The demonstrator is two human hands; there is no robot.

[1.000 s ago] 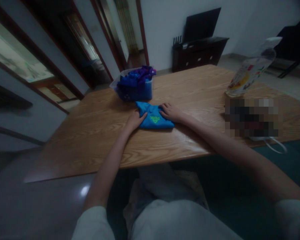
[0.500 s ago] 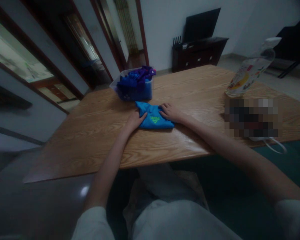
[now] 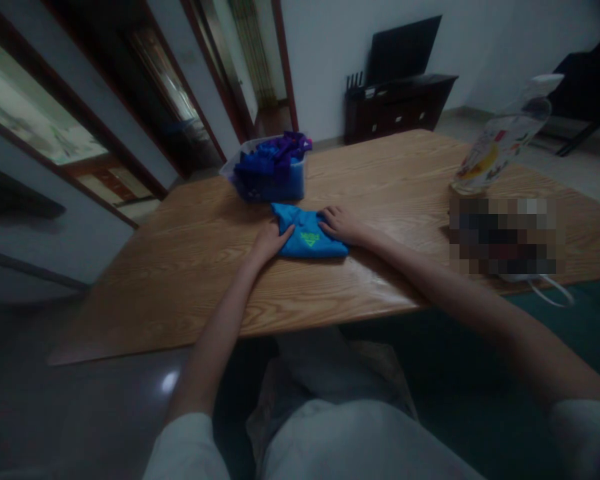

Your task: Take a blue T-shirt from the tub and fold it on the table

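Observation:
A folded bright-blue cloth [image 3: 307,241] with a green triangle logo and lettering lies on the wooden table in front of me; its exact kind does not show. My left hand [image 3: 270,243] grips its left edge, thumb on top and the other fingers mostly hidden. On the right side, my right hand [image 3: 344,225] rests on the cloth with fingers stretched out and slightly apart. Just behind the cloth stands a clear plastic bin [image 3: 229,171] heaped with blue and purple fabric.
The wooden table [image 3: 180,280] reaches its near edge close to my lap. A large clear bottle [image 3: 500,147] with a white cap stands at the right, behind a blurred-out item [image 3: 503,237] with a white cord. A television [image 3: 403,50] sits on a dark cabinet [image 3: 395,110] beyond.

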